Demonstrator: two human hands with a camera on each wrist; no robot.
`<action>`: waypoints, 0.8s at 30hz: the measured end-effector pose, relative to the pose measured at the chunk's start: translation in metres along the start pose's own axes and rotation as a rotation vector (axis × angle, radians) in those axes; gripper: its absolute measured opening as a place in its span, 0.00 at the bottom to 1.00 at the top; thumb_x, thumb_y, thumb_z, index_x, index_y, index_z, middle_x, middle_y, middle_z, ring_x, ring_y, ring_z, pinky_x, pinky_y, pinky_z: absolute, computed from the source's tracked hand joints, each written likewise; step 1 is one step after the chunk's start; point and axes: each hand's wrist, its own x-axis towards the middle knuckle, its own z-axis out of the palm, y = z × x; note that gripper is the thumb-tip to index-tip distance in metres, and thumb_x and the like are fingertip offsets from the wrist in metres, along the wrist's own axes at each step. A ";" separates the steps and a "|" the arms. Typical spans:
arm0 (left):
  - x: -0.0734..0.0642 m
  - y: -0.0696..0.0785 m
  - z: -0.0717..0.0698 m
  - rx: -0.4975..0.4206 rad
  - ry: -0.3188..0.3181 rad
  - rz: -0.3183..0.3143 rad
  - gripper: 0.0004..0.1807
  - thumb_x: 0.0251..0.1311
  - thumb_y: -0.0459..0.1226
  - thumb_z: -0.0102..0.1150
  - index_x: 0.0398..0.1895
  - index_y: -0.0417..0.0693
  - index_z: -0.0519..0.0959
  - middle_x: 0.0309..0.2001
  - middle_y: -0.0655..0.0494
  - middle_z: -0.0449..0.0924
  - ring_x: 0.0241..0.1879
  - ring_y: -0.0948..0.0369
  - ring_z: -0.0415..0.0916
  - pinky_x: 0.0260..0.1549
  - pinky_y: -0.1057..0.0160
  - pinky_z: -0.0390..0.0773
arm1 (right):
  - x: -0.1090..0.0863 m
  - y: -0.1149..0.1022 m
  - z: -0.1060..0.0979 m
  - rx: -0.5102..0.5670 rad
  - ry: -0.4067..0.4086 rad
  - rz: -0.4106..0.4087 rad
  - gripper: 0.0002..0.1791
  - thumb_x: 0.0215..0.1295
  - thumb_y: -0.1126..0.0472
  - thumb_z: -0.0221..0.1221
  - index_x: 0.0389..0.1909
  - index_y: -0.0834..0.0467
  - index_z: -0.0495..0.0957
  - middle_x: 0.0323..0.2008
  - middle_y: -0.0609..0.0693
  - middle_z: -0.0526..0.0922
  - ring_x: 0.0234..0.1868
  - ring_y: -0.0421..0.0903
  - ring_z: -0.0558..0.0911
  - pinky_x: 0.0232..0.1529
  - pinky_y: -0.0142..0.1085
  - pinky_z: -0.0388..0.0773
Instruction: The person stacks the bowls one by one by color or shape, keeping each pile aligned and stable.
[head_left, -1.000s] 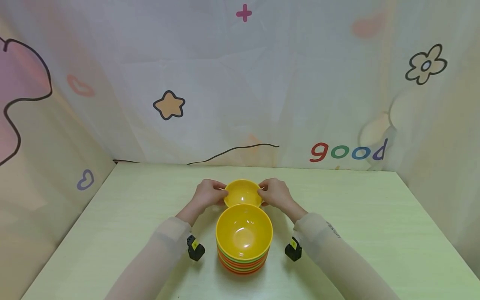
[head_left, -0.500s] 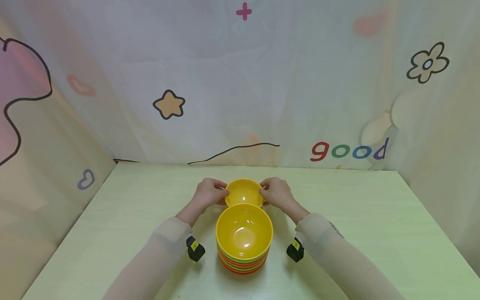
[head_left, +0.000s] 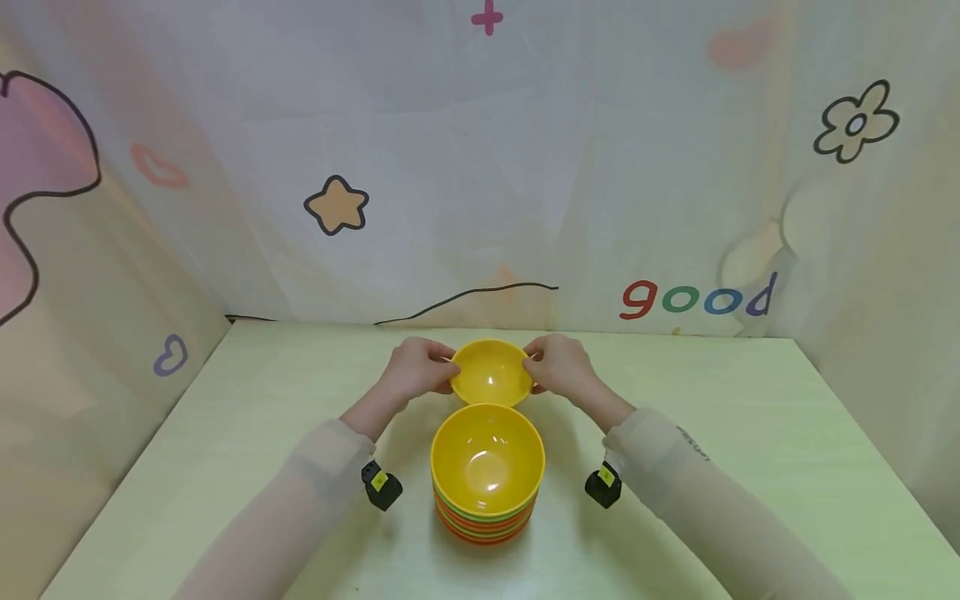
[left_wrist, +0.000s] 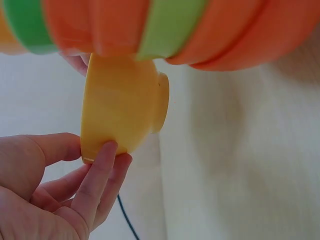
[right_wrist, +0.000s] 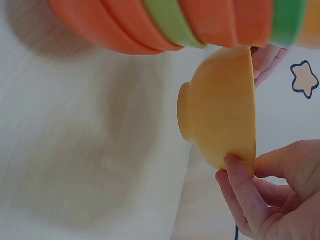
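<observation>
Behind a stack of nested bowls, both hands hold a single yellow bowl (head_left: 492, 372) by opposite sides of its rim. My left hand (head_left: 417, 368) pinches the left side, thumb at the rim and fingers under the outer wall, as the left wrist view shows on the yellow bowl (left_wrist: 120, 102). My right hand (head_left: 564, 367) grips the right side the same way. The right wrist view shows the bowl's foot raised off the table, above its shadow. The stack (head_left: 487, 475) has a yellow bowl on top, with green and orange rims showing below.
The pale table (head_left: 712, 433) carries the stack near its front middle. A printed cloth backdrop (head_left: 480, 167) rises at the table's back edge and along both sides. Small black wrist cameras, left camera (head_left: 381, 486) and right camera (head_left: 603, 486), flank the stack.
Both hands have raised the single yellow bowl and shifted it slightly away from the stack, so more of it shows. The stack stays where it was.
</observation>
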 end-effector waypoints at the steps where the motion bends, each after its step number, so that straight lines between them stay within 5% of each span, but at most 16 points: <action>1: -0.001 0.003 -0.002 0.003 -0.001 0.001 0.18 0.57 0.35 0.59 0.50 0.37 0.76 0.42 0.43 0.80 0.29 0.59 0.82 0.35 0.61 0.81 | -0.001 -0.002 -0.002 -0.002 0.000 -0.005 0.14 0.61 0.64 0.55 0.45 0.67 0.78 0.39 0.60 0.81 0.24 0.45 0.84 0.27 0.32 0.80; 24: -0.038 0.057 -0.033 0.122 -0.025 0.100 0.16 0.57 0.33 0.57 0.49 0.36 0.76 0.40 0.44 0.79 0.30 0.56 0.82 0.35 0.61 0.81 | -0.029 -0.050 -0.047 -0.049 -0.032 -0.074 0.13 0.62 0.64 0.54 0.45 0.67 0.77 0.38 0.59 0.81 0.25 0.43 0.83 0.29 0.31 0.80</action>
